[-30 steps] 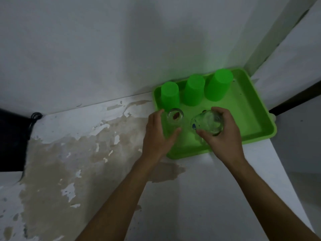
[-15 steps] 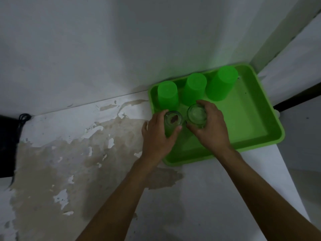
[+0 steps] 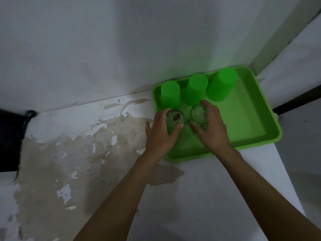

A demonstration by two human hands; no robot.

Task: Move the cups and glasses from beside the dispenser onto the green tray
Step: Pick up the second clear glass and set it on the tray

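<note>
On the green tray (image 3: 257,126), left hand (image 3: 160,136) grips one clear glass (image 3: 174,120), right hand (image 3: 212,131) grips another glass (image 3: 198,114), side by side.

Two bare forearms, no sleeves visible. The left hand (image 3: 160,134) and right hand (image 3: 212,130) are ungloved, with no rings, watches or bands at either wrist.

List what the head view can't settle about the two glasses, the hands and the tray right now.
- Left glass: lower wall hidden by the left hand; whether it rests on the tray is unclear.
- Brown speck in that glass: too small and dim to identify.
- Right glass: far side covered by the right hand; base contact unclear.
- Tray's near-left edge: behind the left hand.
- Dispenser: not in frame.
</note>
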